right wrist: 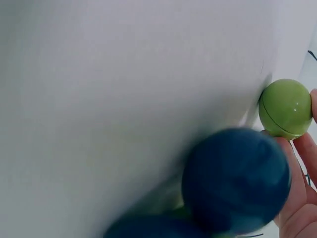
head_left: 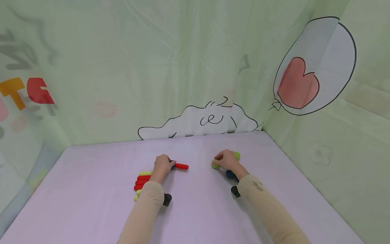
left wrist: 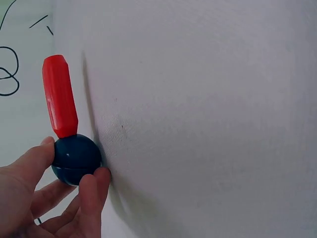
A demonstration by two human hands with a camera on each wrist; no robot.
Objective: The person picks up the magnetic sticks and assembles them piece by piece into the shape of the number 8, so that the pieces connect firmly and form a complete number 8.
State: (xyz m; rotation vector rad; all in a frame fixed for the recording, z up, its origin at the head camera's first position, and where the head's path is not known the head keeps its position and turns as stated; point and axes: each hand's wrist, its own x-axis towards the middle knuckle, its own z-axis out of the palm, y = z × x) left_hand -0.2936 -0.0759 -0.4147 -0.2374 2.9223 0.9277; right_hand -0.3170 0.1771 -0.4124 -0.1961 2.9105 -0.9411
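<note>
Left hand [head_left: 163, 165] near the middle of the lilac table top [head_left: 91, 210], fingers [left wrist: 91, 198] curled round a dark blue ball [left wrist: 76, 159] and pinching it; red stick [left wrist: 59, 96] joined to that ball, pointing toward the right edge. Just behind the left wrist, nearer the left edge, a row of red and yellow sticks [head_left: 142, 181] lying side by side. Right hand [head_left: 226, 160] right of centre, curled over green balls [head_left: 236, 155] resting on the table, one green ball [right wrist: 286, 109] touching the fingertips; grip itself not clear. Another dark blue ball [right wrist: 237, 179] close under the right wrist, touching the palm side.
</note>
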